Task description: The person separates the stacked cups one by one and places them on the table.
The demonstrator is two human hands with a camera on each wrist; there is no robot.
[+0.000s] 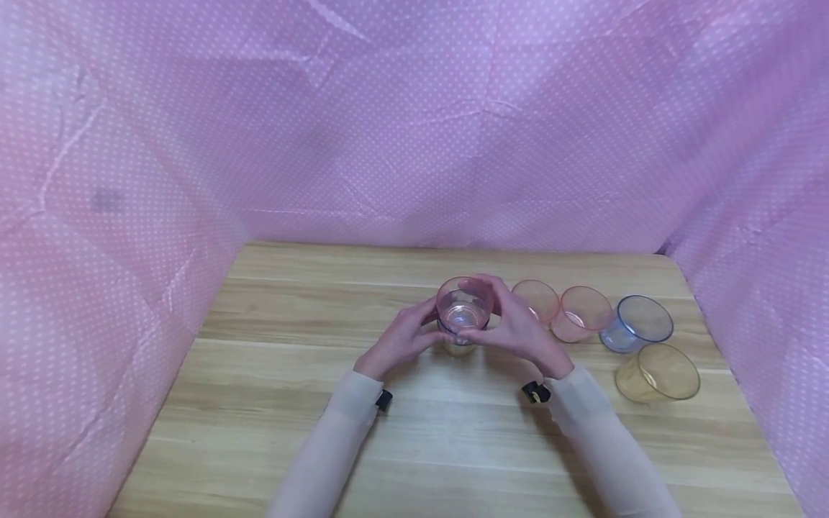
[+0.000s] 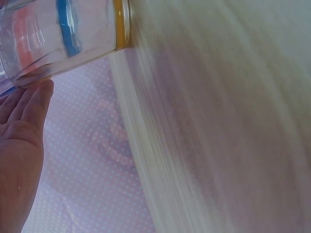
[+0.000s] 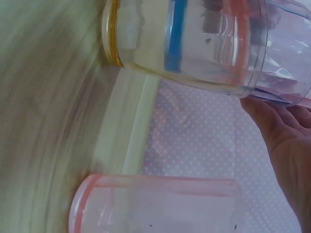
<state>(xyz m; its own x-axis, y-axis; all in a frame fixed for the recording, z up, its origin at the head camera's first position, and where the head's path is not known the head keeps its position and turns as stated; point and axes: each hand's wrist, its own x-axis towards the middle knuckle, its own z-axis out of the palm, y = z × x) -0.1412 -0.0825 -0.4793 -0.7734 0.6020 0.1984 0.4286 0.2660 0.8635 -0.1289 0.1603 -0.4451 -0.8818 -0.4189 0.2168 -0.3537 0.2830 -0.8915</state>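
A nested stack of clear cups stands upright on the table, a pink-rimmed cup (image 1: 463,296) uppermost, a blue one within the stack and a yellow one (image 1: 458,350) at the bottom. From the left, my left hand (image 1: 403,337) grips its upper part between thumb and fingers; my right hand (image 1: 517,327) does so from the right. In the left wrist view, fingers of the left hand (image 2: 22,136) touch the stack (image 2: 92,29) near the rims. The right wrist view has the right hand (image 3: 286,141) against the stack (image 3: 204,48), whose yellow base meets the table.
Right of the stack, two pink cups (image 1: 534,298) (image 1: 583,316), a blue cup (image 1: 641,320) and a yellow cup (image 1: 659,373) stand on the wooden table (image 1: 291,360). One pink cup (image 3: 160,204) is close to the right hand. Dotted pink cloth (image 1: 388,144) hangs around the table.
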